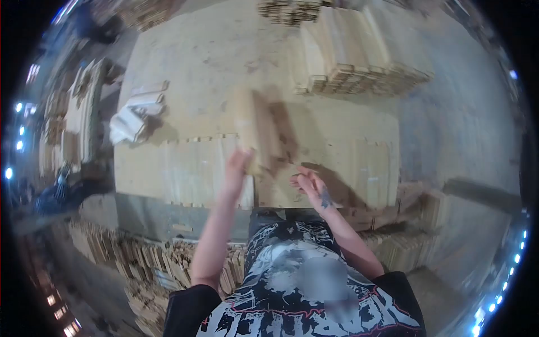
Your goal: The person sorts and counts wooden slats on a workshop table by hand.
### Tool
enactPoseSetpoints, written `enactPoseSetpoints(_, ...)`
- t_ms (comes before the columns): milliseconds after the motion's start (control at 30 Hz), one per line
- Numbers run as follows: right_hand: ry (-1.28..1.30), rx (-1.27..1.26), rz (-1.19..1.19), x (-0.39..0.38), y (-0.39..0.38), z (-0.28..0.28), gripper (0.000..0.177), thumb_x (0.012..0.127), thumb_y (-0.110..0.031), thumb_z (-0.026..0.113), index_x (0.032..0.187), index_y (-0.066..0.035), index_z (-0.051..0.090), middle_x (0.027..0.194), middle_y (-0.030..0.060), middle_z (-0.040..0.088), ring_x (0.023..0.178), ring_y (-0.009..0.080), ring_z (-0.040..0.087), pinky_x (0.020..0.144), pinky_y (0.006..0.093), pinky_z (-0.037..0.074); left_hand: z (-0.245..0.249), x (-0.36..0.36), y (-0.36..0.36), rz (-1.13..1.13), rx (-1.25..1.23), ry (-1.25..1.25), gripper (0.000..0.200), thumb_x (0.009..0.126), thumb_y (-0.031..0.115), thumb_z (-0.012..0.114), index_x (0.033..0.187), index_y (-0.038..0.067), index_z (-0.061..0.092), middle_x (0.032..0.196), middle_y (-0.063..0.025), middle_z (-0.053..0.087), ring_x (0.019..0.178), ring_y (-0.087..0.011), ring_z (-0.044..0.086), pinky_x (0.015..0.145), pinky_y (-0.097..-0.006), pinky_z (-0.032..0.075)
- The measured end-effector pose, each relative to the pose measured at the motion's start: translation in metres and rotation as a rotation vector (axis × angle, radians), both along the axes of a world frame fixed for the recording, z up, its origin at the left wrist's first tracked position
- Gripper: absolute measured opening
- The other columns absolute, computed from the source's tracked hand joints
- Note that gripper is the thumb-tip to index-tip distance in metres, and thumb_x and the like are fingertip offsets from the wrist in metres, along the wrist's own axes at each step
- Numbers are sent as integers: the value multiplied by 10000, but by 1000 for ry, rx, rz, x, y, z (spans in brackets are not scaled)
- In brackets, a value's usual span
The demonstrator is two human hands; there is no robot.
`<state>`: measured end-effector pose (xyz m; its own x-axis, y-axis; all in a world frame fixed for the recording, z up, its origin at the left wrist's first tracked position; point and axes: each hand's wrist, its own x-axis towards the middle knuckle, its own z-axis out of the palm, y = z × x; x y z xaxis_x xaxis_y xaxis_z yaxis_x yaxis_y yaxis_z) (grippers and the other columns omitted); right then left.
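My left hand is closed on the near left edge of a wooden board, raised at a slant above the table and smeared by motion. At least one more board seems to lie against it on the right. To the right of their near end is my right hand, its fingers apart and partly bent, with nothing between them. Under and left of my left hand, a row of pale boards lies side by side along the near edge of the table.
Stacked boards stand at the back right. Further boards lie at the right near edge. Crumpled white wrapping rests at the left. Upright wood pieces fill the space below the table. A person in dark clothing is at the far left.
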<state>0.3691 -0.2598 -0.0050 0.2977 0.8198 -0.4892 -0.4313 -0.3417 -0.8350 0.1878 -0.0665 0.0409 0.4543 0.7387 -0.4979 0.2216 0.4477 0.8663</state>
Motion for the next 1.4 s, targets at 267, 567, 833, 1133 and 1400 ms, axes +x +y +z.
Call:
enactPoseSetpoints(267, -62, -156, -129, -76, -35, 22, 390, 1012, -205, 657, 1347, -15, 594, 1116, 89, 720, 1004, 126, 677, 843, 277, 528, -41, -24, 239, 11, 114, 98, 402, 979, 420, 630, 1201, 89, 683, 1049, -30, 663, 920, -152, 642, 814, -351, 546)
enactPoseSetpoints(567, -852, -176, 5, -180, 0, 43, 587, 819, -232, 820, 1347, -94, 602, 1195, 153, 623, 1087, 304, 626, 941, 413, 511, -30, -42, 261, -142, 403, 345, 497, 966, 410, 678, 1213, -21, 674, 963, -110, 721, 846, -172, 696, 738, -339, 577)
enactPoseSetpoints(833, -1341, -142, 261, -210, 64, 26, 1148, 612, -417, 925, 1557, -110, 351, 1599, 263, 197, 1475, 471, 226, 1190, 647, 208, -36, -219, 172, 75, 510, 239, 397, 1014, 303, 622, 1263, -3, 671, 903, -71, 707, 779, -138, 625, 726, -293, 511)
enactPoseSetpoints(1133, -1405, -153, 300, -214, 79, 24, 1157, 588, -411, 932, 1549, -101, 369, 1612, 270, 189, 1489, 478, 207, 1192, 650, 206, -14, -302, 35, 258, 135, 211, 276, 1041, 188, 566, 1100, -25, 730, 999, -105, 752, 836, -128, 684, 702, -276, 540)
enactPoseSetpoints(1400, -994, 79, 317, -247, 88, 43, 332, 864, -256, 788, 1139, -93, 697, 1026, 71, 706, 836, 252, 690, 756, 386, 548, -45, -281, -41, 219, -508, -6, 287, 1039, 245, 602, 1139, -13, 680, 1068, -137, 752, 885, -193, 725, 756, -315, 578)
